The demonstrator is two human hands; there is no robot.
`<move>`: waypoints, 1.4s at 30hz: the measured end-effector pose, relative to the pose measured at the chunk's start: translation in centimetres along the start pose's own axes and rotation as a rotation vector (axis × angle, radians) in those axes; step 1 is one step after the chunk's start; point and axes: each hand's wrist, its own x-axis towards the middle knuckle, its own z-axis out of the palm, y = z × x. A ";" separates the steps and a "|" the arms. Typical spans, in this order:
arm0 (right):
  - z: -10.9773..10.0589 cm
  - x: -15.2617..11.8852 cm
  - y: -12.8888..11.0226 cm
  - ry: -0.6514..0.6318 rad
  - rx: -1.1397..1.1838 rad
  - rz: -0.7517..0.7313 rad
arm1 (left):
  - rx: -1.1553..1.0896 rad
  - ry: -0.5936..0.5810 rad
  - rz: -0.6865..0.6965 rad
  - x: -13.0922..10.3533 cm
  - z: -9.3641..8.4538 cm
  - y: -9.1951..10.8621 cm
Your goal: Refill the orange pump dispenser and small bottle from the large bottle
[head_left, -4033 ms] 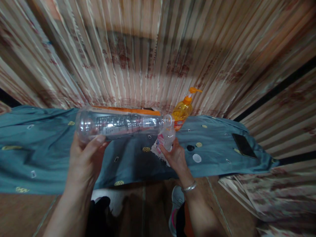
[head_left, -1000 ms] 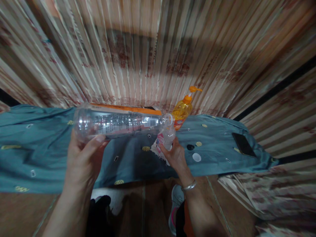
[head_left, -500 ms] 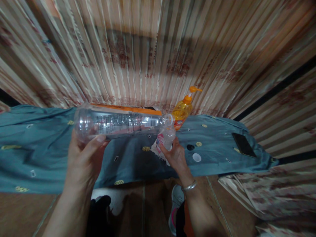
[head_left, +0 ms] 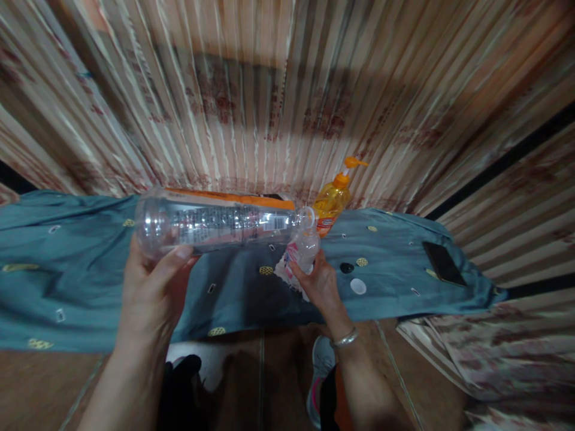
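My left hand [head_left: 157, 281] is closed around the base of a large clear plastic bottle [head_left: 224, 224] with an orange-edged label. That bottle lies tilted on its side in the air, its neck pointing right. Its mouth meets the top of a small clear bottle [head_left: 308, 244], which my right hand [head_left: 317, 278] grips from the right. Whether any liquid passes between the two, I cannot make out. A pale crumpled cloth [head_left: 285, 274] shows beside the small bottle. Just behind the bottle mouths stands a pump bottle [head_left: 331, 203] of yellow liquid with an orange pump.
A teal patterned cloth [head_left: 81, 269] covers the narrow table. Right of my hand lie a black cap [head_left: 346, 268] and a white round lid [head_left: 358, 287]. A phone [head_left: 444, 263] rests near the right end. A striped curtain [head_left: 251, 108] hangs close behind.
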 end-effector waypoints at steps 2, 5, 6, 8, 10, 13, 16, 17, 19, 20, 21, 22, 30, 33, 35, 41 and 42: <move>0.0 0.0 0.0 0.004 -0.004 -0.011 | 0.003 -0.008 0.000 -0.1 0.0 0.0; 0.0 0.0 0.0 0.017 -0.023 -0.021 | -0.003 -0.009 0.018 -0.1 0.1 0.1; 0.0 0.0 0.0 0.016 -0.032 -0.019 | -0.002 -0.010 0.019 -0.1 0.1 0.1; 0.0 0.1 0.0 0.009 -0.043 -0.011 | 0.006 -0.026 0.005 0.0 0.0 0.1; -0.1 0.1 -0.1 0.009 -0.040 -0.010 | 0.014 -0.048 -0.001 0.1 0.0 0.2; -0.1 0.1 -0.1 0.014 -0.026 -0.010 | 0.020 -0.055 0.013 0.0 0.0 0.2; -0.1 0.1 0.0 0.009 -0.023 -0.012 | 0.013 -0.032 0.024 -0.1 0.4 0.1; -0.1 0.1 0.0 0.008 -0.024 -0.016 | 0.007 -0.021 0.027 -0.1 0.5 0.1; -0.1 0.1 0.1 0.008 -0.024 -0.020 | -0.003 -0.001 0.020 -0.1 0.6 0.2; -0.1 0.1 0.1 0.007 -0.020 -0.018 | -0.006 0.006 0.015 -0.1 0.7 0.2; -0.1 0.1 0.1 0.007 -0.012 -0.014 | -0.009 0.008 0.013 -0.1 0.7 0.2; -0.1 0.0 0.1 0.007 0.000 -0.009 | -0.009 0.008 0.011 -0.1 0.7 0.2; -0.1 0.0 0.1 0.014 0.026 -0.002 | 0.015 -0.036 0.033 -0.1 0.2 -0.1; -0.1 0.0 -0.1 0.007 0.006 0.011 | 0.002 -0.027 0.033 -0.1 0.4 0.0; -0.1 0.0 -0.2 0.009 -0.011 0.011 | -0.008 -0.021 0.031 -0.1 0.5 0.1; -0.3 0.1 -0.2 -0.003 -0.008 0.004 | 0.001 -0.032 0.023 -0.2 0.4 -0.1; -0.3 0.1 -0.3 -0.005 -0.011 0.007 | -0.004 -0.027 0.028 -0.2 0.4 -0.1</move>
